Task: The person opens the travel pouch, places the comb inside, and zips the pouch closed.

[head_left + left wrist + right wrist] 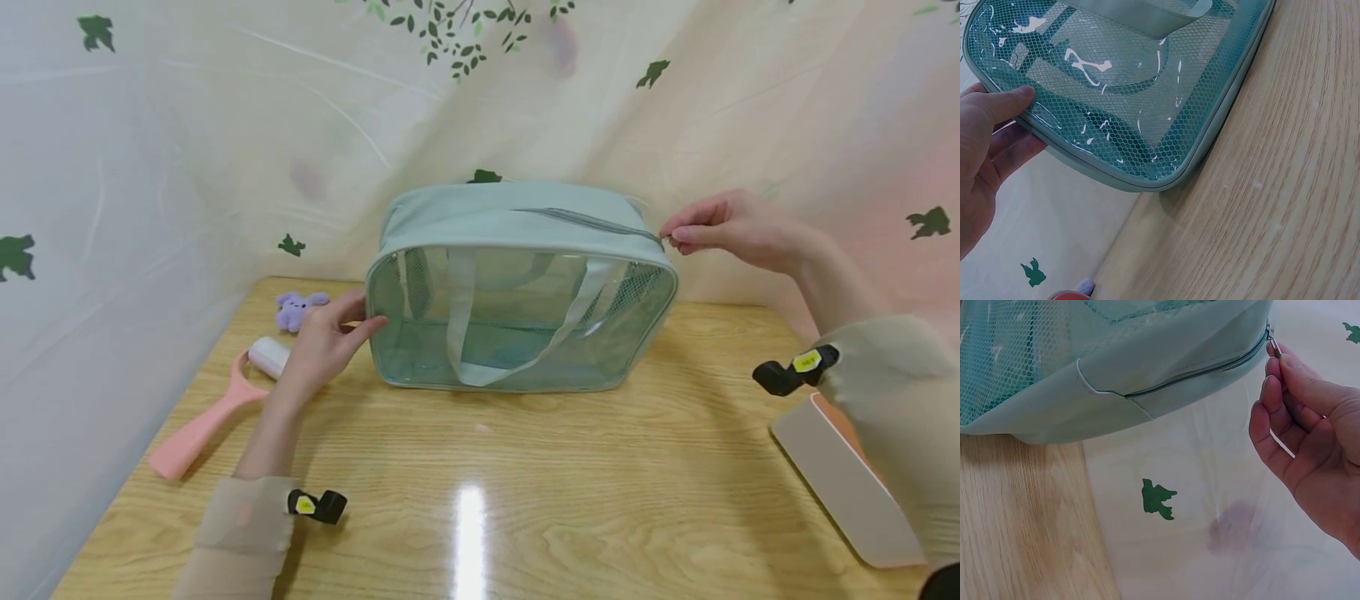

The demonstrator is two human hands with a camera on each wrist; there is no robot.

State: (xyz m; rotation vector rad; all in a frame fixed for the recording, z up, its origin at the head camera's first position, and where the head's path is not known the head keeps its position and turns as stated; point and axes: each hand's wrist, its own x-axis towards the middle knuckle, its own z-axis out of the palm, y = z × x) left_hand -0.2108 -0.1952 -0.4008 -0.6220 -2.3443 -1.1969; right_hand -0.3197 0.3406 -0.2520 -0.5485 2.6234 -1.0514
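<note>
A pale green zip bag [450, 218] with clear front and mesh sides stands upright on the wooden table. My left hand [326, 340] grips its left edge, the thumb [1013, 103] lying on the clear front and the fingers behind. At the upper right corner my right hand [726, 223] pinches the small metal zipper pull [1276, 350] between thumb and fingertips. The zipper [592, 222] runs along the bag's top and shows a narrow gap toward the middle. A strap handle [459, 312] hangs in a loop down the front.
On the left lie a pink handled tool [206, 421], a white roll [268, 357] and a small purple plush toy [296, 310]. A beige box [840, 483] with an orange inside sits at the right, partly under my right sleeve. Behind the bag hangs a printed curtain [300, 125].
</note>
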